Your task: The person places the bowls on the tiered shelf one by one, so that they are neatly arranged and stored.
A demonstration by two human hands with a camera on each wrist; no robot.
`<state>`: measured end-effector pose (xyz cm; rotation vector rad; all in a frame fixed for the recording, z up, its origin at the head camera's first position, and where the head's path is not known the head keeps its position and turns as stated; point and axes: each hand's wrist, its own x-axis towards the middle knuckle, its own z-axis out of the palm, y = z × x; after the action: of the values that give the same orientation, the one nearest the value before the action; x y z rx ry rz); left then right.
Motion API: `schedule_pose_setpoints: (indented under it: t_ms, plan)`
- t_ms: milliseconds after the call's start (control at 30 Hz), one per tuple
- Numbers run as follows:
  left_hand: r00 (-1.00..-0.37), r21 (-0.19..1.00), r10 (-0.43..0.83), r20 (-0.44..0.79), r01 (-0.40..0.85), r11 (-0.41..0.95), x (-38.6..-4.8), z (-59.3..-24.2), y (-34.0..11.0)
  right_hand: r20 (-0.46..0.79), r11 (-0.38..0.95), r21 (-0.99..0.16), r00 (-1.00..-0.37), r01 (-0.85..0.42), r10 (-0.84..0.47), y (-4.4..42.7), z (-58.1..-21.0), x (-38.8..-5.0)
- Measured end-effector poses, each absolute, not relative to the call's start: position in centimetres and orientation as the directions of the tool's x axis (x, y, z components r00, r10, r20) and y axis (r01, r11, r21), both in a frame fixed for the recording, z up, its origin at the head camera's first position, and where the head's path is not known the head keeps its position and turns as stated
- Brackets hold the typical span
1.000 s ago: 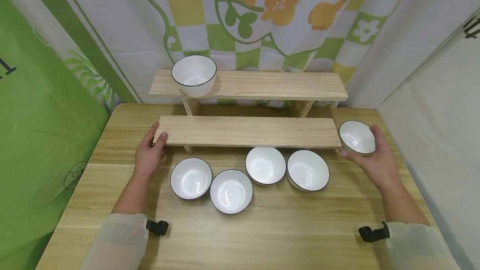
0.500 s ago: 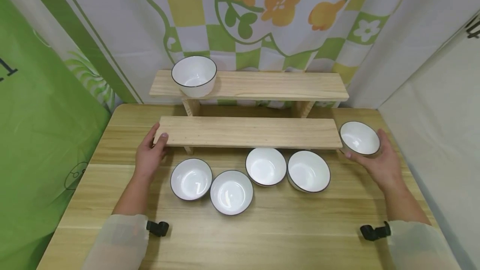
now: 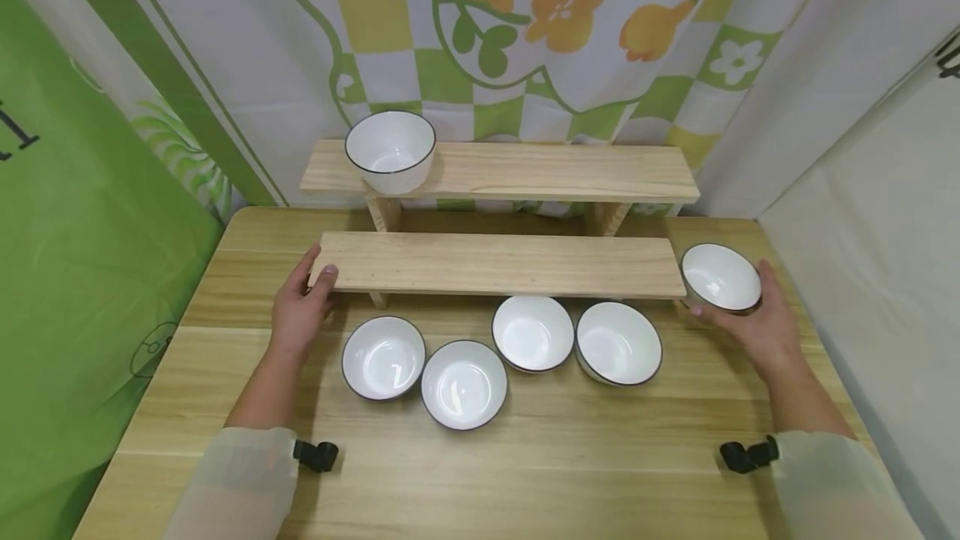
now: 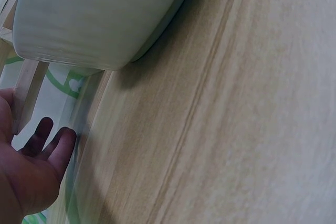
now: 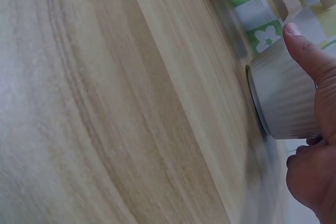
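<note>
My left hand (image 3: 300, 311) holds the left end of the lower board of a two-step wooden shelf (image 3: 495, 263), thumb on top. In the left wrist view its other fingers (image 4: 63, 150) hang partly bent below the board. At the shelf's right end, my right hand (image 3: 761, 327) grips a white dark-rimmed bowl (image 3: 720, 276), thumb in front and fingers at its right side. The right wrist view shows the thumb across the ribbed wall of this bowl (image 5: 289, 98), its base close to the tabletop. Another white bowl (image 3: 390, 155) stands on the upper board's left.
Several more white bowls stand before the shelf: a left one (image 3: 383, 358), a front one (image 3: 464, 385), a middle one (image 3: 532, 333) and a right one (image 3: 618, 343). All rest on the wooden table (image 3: 525, 473). A patterned curtain (image 3: 442, 73) hangs behind.
My right hand and its bowl have shifted slightly right, and the fingers now reach less over the rim. My left hand stays on the board's end.
</note>
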<state>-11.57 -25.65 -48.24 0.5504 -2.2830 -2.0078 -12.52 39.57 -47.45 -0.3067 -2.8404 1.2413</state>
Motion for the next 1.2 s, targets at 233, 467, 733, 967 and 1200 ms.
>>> schedule_pose_setpoints:
  t_ms: [233,467,733,967,1200]
  plan:
    - [-0.934,0.969,-0.305,-0.188,-0.227,0.097,-11.8,-48.4,-25.6,-0.058,0.610,-0.775,-0.980,0.164,0.189,39.6,-48.0,-12.7]
    - [-0.938,0.969,-0.290,-0.192,-0.227,0.093,-11.6,-48.6,-25.8,-0.066,0.603,-0.778,-0.977,0.178,0.203,39.5,-48.4,-12.9]
    - [-0.939,0.972,-0.283,-0.198,-0.226,0.071,-11.7,-48.7,-25.9,-0.072,0.637,-0.745,-0.973,0.198,0.218,39.7,-48.7,-13.1]
    - [-0.939,0.971,-0.282,-0.197,-0.226,0.073,-11.7,-48.6,-25.9,-0.087,0.652,-0.721,-0.964,0.234,0.250,39.9,-48.8,-13.1]
    - [-0.938,0.972,-0.287,-0.195,-0.225,0.074,-11.7,-48.5,-25.8,-0.068,0.636,-0.734,-0.957,0.240,0.283,40.3,-48.1,-13.0]
